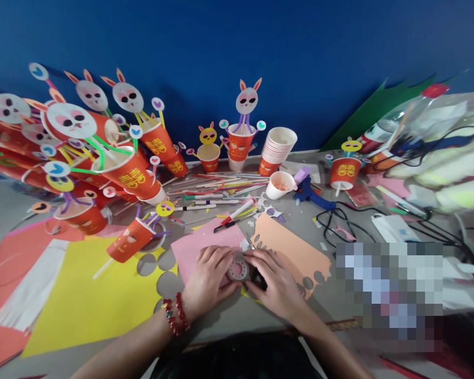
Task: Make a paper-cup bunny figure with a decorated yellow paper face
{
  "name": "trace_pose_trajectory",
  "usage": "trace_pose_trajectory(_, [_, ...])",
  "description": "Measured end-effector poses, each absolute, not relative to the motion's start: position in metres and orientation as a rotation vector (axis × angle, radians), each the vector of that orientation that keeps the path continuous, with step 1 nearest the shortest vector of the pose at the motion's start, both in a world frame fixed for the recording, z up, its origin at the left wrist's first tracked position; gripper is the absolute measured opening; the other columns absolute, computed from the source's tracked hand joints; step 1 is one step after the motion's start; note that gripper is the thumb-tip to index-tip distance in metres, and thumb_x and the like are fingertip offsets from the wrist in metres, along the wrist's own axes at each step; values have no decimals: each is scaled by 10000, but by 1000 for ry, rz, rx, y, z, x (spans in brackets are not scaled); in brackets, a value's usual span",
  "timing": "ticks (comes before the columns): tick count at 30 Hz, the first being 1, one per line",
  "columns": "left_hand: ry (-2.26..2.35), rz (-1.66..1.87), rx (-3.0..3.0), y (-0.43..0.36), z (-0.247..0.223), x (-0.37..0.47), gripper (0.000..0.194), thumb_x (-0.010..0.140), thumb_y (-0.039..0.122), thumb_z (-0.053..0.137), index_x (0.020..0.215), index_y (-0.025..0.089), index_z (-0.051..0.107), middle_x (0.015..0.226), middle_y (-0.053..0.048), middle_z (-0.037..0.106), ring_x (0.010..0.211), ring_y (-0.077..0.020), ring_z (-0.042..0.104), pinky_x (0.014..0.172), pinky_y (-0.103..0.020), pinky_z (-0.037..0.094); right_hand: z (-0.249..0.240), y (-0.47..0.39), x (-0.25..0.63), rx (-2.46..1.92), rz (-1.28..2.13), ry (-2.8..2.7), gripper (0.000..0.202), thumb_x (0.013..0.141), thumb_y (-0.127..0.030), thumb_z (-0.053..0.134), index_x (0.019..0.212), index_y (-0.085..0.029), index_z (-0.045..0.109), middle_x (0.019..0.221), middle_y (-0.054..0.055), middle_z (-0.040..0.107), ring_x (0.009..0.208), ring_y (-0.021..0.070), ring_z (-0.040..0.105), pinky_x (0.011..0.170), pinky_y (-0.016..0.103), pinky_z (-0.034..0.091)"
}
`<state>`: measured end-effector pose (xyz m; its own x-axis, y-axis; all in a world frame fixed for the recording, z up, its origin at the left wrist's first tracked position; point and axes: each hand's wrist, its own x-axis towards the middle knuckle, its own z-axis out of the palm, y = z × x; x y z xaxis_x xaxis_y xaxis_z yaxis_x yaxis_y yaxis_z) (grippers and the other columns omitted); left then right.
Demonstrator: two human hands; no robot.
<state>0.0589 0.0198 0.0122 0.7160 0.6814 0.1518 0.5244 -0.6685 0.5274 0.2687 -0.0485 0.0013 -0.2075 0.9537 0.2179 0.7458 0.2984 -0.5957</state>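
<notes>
Near the table's front, my left hand (213, 271) and my right hand (272, 279) are closed around a small round grey device (238, 268), one from each side. Pink shows through the ring of its face. Something black sits under my right palm. Beneath and behind the hands lies a pink paper sheet (201, 247). To the right is an orange paper sheet (288, 247) with round holes along its edges. A yellow sheet (102, 289), with holes at its right edge, lies to the left of my left hand.
Red cup figures with rabbit faces (130, 179) crowd the left. Pens (205, 202), stacked cups (278, 147) and a white cup (280, 185) stand or lie behind. A blue glue gun (316, 196), cables and a white box (393, 229) are at the right.
</notes>
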Motion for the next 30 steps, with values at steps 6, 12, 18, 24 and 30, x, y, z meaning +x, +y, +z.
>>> trace_pose_trajectory(6, [929, 447, 2470, 20, 12, 59, 485, 844, 395, 693, 1266, 188, 571, 1254, -107, 639, 1140, -308, 551, 982, -483, 463, 2, -49, 268, -1519, 464, -2014, 436, 863, -184, 652, 1286, -209, 553, 1234, 128, 655, 1172, 306, 608, 1014, 516, 514])
trace_pose_trajectory(12, [936, 489, 2508, 18, 10, 59, 490, 814, 340, 717, 1259, 195, 570, 1244, -107, 644, 1119, -306, 575, 967, -480, 483, 8, -49, 270, -1555, 353, -2019, 528, 821, -172, 691, 1325, -217, 539, 1232, 137, 674, 1156, 318, 628, 1029, 550, 501])
trace_pose_trajectory(18, [944, 597, 2566, 17, -1, 60, 521, 773, 293, 741, 1256, 210, 564, 1225, -113, 651, 1088, -316, 596, 917, -476, 504, 24, -48, 284, -1600, 392, -2028, 467, 800, -226, 751, 1242, -229, 598, 1304, 111, 641, 1221, 307, 581, 1052, 501, 497])
trace_pose_trajectory(24, [945, 630, 2593, 16, -1, 59, 480, 795, 303, 728, 1239, 201, 576, 1207, -112, 660, 1088, -308, 599, 913, -470, 513, 41, -48, 289, -1501, 368, -2012, 270, 920, -189, 608, 1184, -243, 632, 1191, 93, 689, 1101, 254, 642, 952, 424, 558])
trace_pose_trajectory(30, [927, 584, 2548, 17, 7, 59, 496, 803, 316, 742, 1257, 210, 573, 1218, -99, 650, 1101, -294, 594, 923, -458, 517, 29, -46, 262, -1483, 426, -2110, 386, 885, -134, 611, 1258, -234, 601, 1224, 96, 681, 1134, 279, 638, 984, 447, 547])
